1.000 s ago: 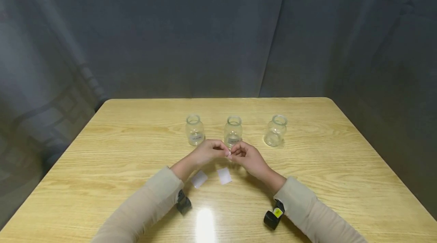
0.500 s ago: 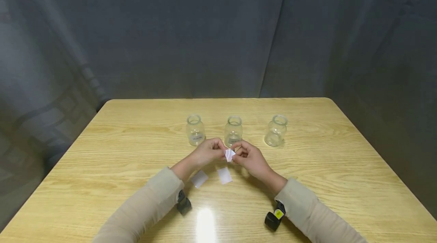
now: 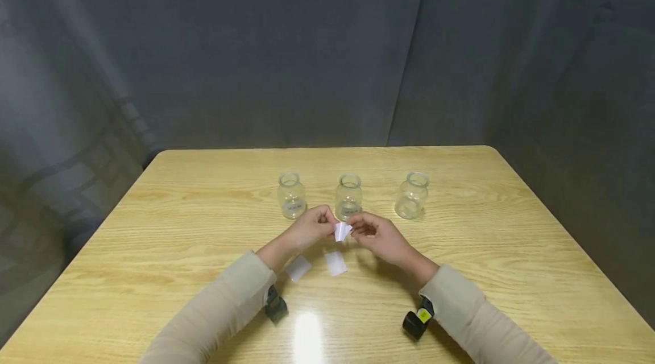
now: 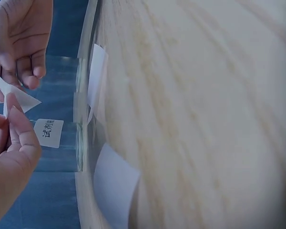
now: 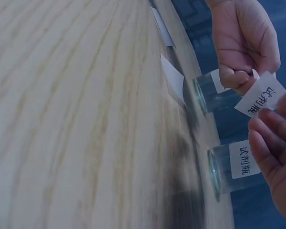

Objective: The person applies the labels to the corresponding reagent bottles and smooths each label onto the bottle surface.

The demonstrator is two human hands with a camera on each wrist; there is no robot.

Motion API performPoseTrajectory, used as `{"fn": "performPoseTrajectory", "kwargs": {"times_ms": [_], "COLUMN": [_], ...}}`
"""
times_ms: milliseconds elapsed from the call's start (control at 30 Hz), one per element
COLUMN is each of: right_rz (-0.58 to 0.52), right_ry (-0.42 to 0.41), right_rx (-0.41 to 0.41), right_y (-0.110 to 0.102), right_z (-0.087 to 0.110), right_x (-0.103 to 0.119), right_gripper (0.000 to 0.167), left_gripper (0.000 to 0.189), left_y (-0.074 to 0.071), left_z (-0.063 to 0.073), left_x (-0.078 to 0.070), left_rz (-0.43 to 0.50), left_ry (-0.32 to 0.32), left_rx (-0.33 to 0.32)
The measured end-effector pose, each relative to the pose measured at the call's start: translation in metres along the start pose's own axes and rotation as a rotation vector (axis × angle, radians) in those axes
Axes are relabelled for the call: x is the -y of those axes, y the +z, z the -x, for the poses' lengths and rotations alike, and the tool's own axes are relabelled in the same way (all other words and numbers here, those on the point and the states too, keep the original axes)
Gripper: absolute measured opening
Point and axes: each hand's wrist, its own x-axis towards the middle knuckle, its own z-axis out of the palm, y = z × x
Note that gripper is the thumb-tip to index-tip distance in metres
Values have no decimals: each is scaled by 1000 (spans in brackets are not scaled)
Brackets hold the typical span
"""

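Observation:
A small white paper label (image 3: 342, 232) is held up in front of the middle jar, bent in the middle. Dark written characters show on the label (image 5: 262, 95) in the right wrist view. My left hand (image 3: 309, 228) pinches it between thumb and fingers. At its right corner are the fingertips of my right hand (image 3: 382, 237); whether they grip that corner or only touch it is not clear. Behind the hands stand the middle glass jar (image 3: 350, 196) and the left glass jar (image 3: 291, 196), both labelled. The right glass jar (image 3: 411, 196) shows no label in the head view.
Two white paper squares lie on the wooden table (image 3: 179, 227): one square (image 3: 298, 268) near the left forearm, another square (image 3: 336, 263) below the hands. A dark grey curtain (image 3: 286, 51) hangs behind the table's far edge.
The label, almost hidden between the fingertips a second ago, now shows its face, spread and bent. My right hand has shifted slightly right; the left hand is nearly unmoved.

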Motion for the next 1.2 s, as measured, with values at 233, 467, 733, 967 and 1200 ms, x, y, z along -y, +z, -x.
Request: {"fn": "performPoseTrajectory", "kwargs": {"times_ms": [233, 467, 733, 967, 1200], "right_rz": [31, 40, 24, 17, -77], "right_ry": [-30, -79, -40, 5, 24], "right_rx": [-81, -94, -22, 12, -1], "right_y": [-2, -8, -20, -30, -38], "right_z": [0, 2, 7, 11, 12], "right_x": [-1, -2, -2, -5, -7], "right_gripper": [11, 8, 5, 3, 7], "left_gripper": [7, 10, 23, 21, 20], "left_y": [1, 5, 14, 20, 24], "left_z": [-4, -4, -4, -4, -6], "left_x": [4, 2, 2, 4, 2], "left_rz": [82, 110, 86, -12, -52], "left_ry": [-22, -53, -96, -106, -130], "left_rx": [13, 29, 46, 64, 74]}}
